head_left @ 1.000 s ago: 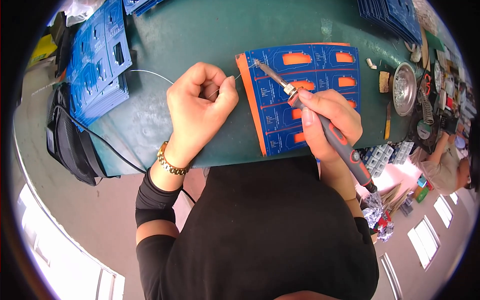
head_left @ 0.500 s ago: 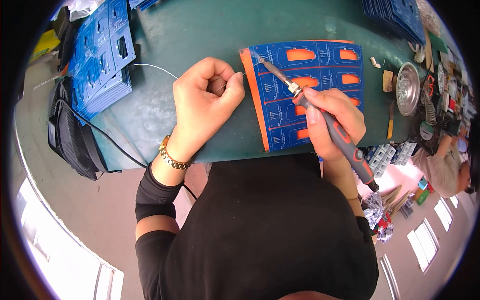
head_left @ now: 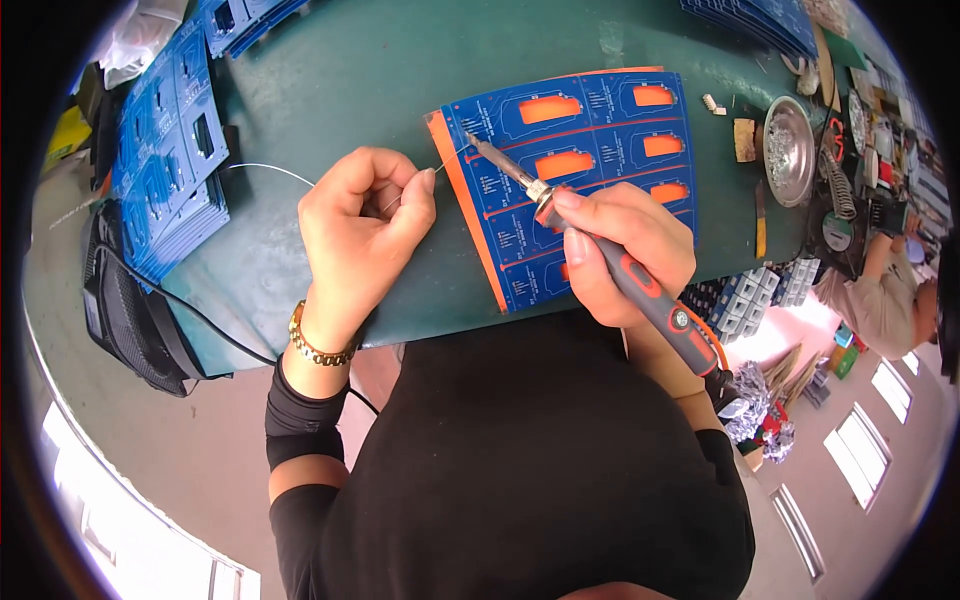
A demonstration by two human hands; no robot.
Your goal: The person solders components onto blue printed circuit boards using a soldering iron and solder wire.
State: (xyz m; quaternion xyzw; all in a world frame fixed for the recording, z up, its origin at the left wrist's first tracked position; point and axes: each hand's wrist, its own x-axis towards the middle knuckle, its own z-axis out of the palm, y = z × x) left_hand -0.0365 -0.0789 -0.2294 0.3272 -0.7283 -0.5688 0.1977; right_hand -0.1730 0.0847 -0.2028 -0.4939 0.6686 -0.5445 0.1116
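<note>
A blue circuit board panel point(head_left: 600, 130) with orange cut-outs lies on the green table point(head_left: 400, 70). My right hand point(head_left: 620, 245) grips a soldering iron point(head_left: 655, 295) with a grey and red handle; its metal tip touches the panel's upper left corner. My left hand point(head_left: 365, 230), with a gold bracelet on the wrist, pinches a thin solder wire point(head_left: 270, 170) whose end reaches toward the iron's tip.
Stacks of blue boards point(head_left: 165, 170) lie at the left beside a black bag point(head_left: 125, 310) and a black cable. At the right stand a round metal dish point(head_left: 788, 150), a coil iron stand point(head_left: 835, 185) and small blue parts point(head_left: 750, 295). Another person point(head_left: 885, 295) sits far right.
Both hands and the panel sit slightly lower and further right in view than a second ago. The iron's tip stays at the panel's upper left corner with the wire beside it.
</note>
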